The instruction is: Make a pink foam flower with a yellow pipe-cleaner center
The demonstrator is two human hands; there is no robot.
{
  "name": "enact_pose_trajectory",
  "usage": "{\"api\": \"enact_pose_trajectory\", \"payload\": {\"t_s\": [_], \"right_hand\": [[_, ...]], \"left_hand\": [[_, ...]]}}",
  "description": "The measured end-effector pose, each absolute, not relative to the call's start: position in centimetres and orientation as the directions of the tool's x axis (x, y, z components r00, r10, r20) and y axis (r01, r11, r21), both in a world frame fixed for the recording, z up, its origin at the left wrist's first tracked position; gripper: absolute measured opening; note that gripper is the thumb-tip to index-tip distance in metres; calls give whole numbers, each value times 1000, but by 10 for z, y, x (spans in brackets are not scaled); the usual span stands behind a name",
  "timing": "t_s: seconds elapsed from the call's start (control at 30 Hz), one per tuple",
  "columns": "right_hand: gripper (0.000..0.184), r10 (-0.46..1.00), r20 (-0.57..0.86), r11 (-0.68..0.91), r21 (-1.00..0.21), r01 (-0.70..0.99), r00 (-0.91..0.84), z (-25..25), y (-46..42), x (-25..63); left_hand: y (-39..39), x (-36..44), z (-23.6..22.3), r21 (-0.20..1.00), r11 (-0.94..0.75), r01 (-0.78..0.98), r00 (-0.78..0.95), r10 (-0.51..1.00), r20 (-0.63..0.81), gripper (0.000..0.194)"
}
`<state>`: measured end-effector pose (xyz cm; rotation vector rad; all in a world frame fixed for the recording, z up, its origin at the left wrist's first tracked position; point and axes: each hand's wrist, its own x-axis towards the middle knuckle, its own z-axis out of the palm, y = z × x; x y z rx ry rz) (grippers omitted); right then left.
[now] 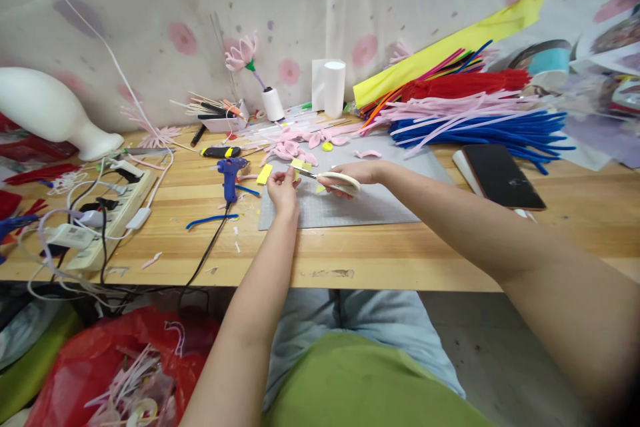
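Note:
My left hand (283, 191) pinches a small yellow piece (300, 165), perhaps felt or paper, above the grey cutting mat (385, 210). In my right hand (353, 177) is a pair of scissors with cream handles (347, 183), its blades pointing left at the yellow piece. Whether the blades touch it is too small to tell. Another yellow rectangle (265, 175) lies just left of my left hand, and a round yellow piece (327, 146) is on the mat beyond. Pink fuzzy petals (287, 149) are heaped behind my hands.
A blue hot glue gun (230, 177) stands left of the mat, its cord over the table edge. Further left sits a power strip (117, 213) with tangled cables. Bundled blue pipe cleaners (480, 133) and a dark phone-like slab (503, 175) are right. A pink flower (243, 53) stands behind.

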<state>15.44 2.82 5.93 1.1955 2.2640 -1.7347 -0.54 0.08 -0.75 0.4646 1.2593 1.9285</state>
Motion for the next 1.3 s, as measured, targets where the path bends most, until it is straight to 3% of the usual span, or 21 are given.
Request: {"api": "enact_pose_trajectory", "payload": {"t_s": [0.63, 0.83, 1.07, 1.2, 1.3], "right_hand": [[51, 543, -416, 58, -848, 527, -729, 48, 40, 158], [52, 613, -402, 75, -828, 556, -680, 50, 40, 169], [53, 673, -398, 176, -733, 657, -624, 48, 43, 190], [53, 691, -389, 213, -696, 686, -609, 49, 42, 199], [53, 701, -395, 223, -670, 708, -594, 48, 41, 202]], "left_hand": [[1, -6, -6, 873, -150, -464, -578, 798, -170, 32], [2, -18, 1, 890, -74, -449, -555, 804, -213, 28], [4, -43, 6, 966, -20, -257, -471, 876, -107, 22], [2, -42, -1, 1000, -27, 1, -336, 941, 26, 23], [1, -49, -4, 975, -91, 204, -398, 902, 167, 32]]}}
